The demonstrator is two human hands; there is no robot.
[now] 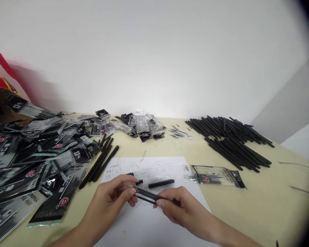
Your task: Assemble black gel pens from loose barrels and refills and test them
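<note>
Both hands meet over a scribbled white sheet of paper [154, 219] at the table's near edge. My left hand [110, 199] pinches one end of a thin black pen refill [145, 195], fingers closed. My right hand [177, 206] grips the other end of the same thin black rods, fingers curled round them. Just beyond the hands, a black pen barrel [161, 183] and a small black cap [139, 181] lie on the paper.
A large heap of refill packets [28, 164] covers the table's left side. Loose black pens [100, 163] lie beside it. A sealed packet [217, 175] sits right of the paper. A pile of black pen barrels [231, 139] is at back right, more packets [144, 125] at back centre.
</note>
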